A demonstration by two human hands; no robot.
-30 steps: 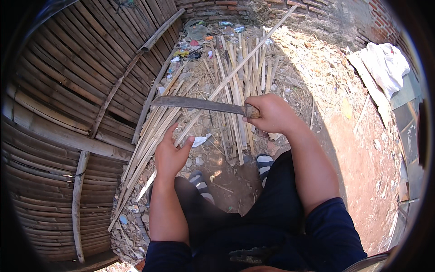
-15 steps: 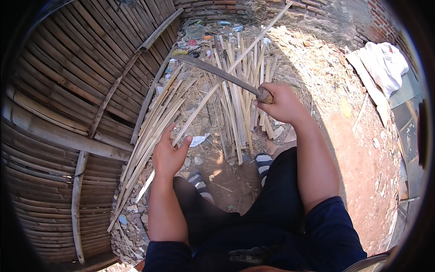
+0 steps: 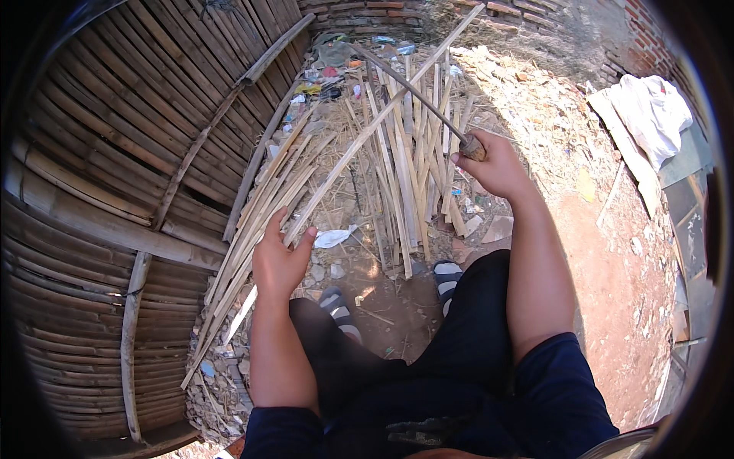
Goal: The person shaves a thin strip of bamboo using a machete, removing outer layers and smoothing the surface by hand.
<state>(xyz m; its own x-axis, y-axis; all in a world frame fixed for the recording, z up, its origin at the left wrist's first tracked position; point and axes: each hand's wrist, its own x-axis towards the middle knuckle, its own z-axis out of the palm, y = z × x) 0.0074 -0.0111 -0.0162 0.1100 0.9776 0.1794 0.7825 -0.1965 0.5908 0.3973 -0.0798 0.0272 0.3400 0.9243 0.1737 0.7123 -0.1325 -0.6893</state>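
A long pale bamboo strip runs slantwise from below my left hand up toward the brick wall. My left hand grips it near its lower end, the strip passing between thumb and fingers. In my right hand is a machete, held by its wooden handle. Its dark blade points up and to the left, seen nearly edge-on, and crosses over the strip in this view. Whether blade and strip touch, I cannot tell.
Several cut strips lie in a pile ahead of my sandalled feet. More strips lean along the bamboo wall on the left. A white cloth lies at the right, and rubble and litter cover the ground near the brick wall.
My right hand has shifted right and slightly up with the machete. The blade has turned from showing its flat side to nearly edge-on, its tip higher. My left hand stays on the strip.
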